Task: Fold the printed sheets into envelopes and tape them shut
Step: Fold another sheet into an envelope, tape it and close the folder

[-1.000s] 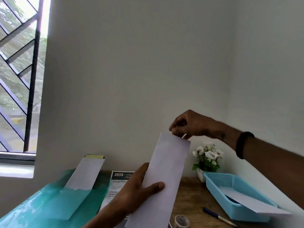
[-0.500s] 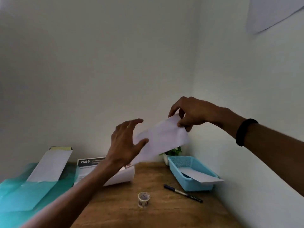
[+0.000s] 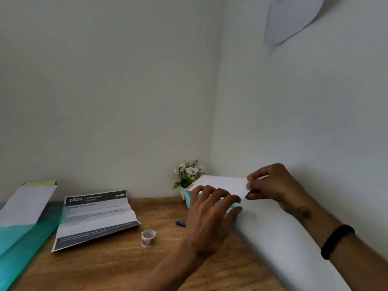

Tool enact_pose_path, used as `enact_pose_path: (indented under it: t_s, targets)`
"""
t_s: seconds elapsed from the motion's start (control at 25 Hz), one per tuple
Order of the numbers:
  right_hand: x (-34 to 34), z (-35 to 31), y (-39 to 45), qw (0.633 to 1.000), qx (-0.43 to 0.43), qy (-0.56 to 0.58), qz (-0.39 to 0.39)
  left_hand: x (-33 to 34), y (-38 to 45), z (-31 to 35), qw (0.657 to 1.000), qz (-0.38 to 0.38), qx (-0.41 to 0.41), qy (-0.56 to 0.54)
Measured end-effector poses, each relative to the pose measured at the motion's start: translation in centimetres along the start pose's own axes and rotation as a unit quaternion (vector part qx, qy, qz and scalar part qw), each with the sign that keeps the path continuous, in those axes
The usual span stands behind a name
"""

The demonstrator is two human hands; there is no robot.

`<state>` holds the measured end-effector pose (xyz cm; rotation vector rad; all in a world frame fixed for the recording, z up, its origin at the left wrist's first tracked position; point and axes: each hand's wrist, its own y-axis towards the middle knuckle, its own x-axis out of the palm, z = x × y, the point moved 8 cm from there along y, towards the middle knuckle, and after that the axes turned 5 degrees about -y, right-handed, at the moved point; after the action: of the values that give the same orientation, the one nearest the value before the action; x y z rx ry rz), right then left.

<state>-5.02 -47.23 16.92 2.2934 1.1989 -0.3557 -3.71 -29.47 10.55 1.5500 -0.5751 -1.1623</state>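
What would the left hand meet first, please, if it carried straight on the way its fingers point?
Probably the white envelope that the right hand pinches: the left hand points up and away at it. Whether they already touch is unclear.

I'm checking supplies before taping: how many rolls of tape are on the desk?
1. A single tape roll stands on the wooden desk, between the printed sheet and the left hand. Another could be hidden behind the hands.

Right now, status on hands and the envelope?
Right hand pinches the white envelope over the blue basket. Left hand open beside it. Tape roll on desk, nothing blocking.
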Motion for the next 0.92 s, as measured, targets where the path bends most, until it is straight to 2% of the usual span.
enact_pose_path:
  t_s: [0.08,0.12,0.36,0.44,0.56,0.68,0.92]
  targets:
    - [-0.3,2.7,-1.2,0.999,0.016,0.047,0.019,-0.3,-0.7,1.3,0.997,0.073,0.015,0.0]
    - [-0.3,4.0,-1.8,0.997,0.029,0.068,0.024,-0.2,-1.1,1.6,0.996,0.082,0.016,0.006]
    - [1.9,8.7,-3.9,0.988,0.107,0.103,-0.053,0.8,-4.2,0.4,0.999,0.013,-0.031,0.01]
    - [2.9,8.9,-3.1,0.993,0.091,0.038,-0.064,1.1,-4.3,-0.9,0.998,0.0,-0.058,0.021]
    - [4.0,8.7,-1.1,0.988,-0.004,-0.152,-0.022,2.1,-3.5,-2.5,0.994,-0.043,-0.09,0.054]
    - [5.2,7.2,-0.3,0.939,-0.103,-0.327,0.035,3.1,-2.8,-4.0,0.989,-0.065,-0.101,0.083]
    - [7.2,6.3,0.4,0.858,-0.15,-0.491,0.018,4.1,-2.2,-5.9,0.984,-0.094,-0.122,0.083]
